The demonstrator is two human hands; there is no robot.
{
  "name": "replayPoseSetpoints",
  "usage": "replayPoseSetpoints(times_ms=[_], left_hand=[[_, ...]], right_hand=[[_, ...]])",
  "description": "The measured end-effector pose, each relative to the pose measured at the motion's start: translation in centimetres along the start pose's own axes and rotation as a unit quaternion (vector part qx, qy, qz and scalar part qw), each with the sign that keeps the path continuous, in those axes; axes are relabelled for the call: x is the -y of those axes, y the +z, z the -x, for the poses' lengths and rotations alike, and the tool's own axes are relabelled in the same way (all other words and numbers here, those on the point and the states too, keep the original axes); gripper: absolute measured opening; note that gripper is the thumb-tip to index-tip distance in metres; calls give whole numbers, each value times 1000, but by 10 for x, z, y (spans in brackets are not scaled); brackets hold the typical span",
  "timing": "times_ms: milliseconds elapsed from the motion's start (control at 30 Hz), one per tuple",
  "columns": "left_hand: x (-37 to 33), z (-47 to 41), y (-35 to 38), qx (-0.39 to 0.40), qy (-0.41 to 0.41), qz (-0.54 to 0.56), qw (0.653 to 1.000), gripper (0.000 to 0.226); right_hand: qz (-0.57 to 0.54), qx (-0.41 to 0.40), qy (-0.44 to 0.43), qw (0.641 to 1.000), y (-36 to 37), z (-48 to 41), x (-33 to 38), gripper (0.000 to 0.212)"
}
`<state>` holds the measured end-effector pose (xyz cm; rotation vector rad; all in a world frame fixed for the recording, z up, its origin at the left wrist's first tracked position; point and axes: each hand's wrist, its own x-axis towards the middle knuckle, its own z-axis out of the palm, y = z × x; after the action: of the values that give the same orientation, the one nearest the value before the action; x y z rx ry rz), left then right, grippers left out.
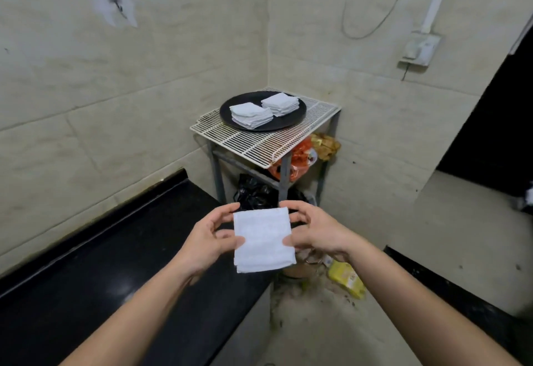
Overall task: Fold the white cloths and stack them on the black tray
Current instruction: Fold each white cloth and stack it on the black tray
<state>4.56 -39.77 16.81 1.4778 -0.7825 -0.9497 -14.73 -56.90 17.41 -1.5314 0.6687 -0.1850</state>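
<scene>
Already stacked: two piles of folded cloths [251,115] lay side by side on the black tray [291,121], upper centre of the frame, atop a wire rack [259,145].
Cloth in hand: a folded white cloth [261,238] hung at lower centre, well apart from the tray, probably being squared before stacking.
Left hand [207,238]: pinched the cloth's left edge.
Right hand [314,230]: pinched its right edge, keeping the layers together.
Writing: a yellow packet [347,279] on the floor carried print too small to read.
</scene>
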Motion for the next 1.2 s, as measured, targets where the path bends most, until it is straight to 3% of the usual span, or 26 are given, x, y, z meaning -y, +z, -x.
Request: replayPoseSetpoints(times_ms=[267, 500, 900, 1200], left_hand=[[-72, -168, 10, 4, 30, 50, 998, 67], [-115, -262, 17, -30, 47, 23, 998, 67], [-132, -440, 52, -230, -21, 120, 965, 54], [-134, -564, 92, -342, -88, 161, 922, 62]], right_hand=[[-9, -26, -33, 999, -104, -116, 89, 71], [14, -27, -69, 997, -166, -196, 130, 75], [-33, 70, -43, 996, -286, -397, 168, 70], [-10, 74, 1, 997, -359, -507, 177, 59]])
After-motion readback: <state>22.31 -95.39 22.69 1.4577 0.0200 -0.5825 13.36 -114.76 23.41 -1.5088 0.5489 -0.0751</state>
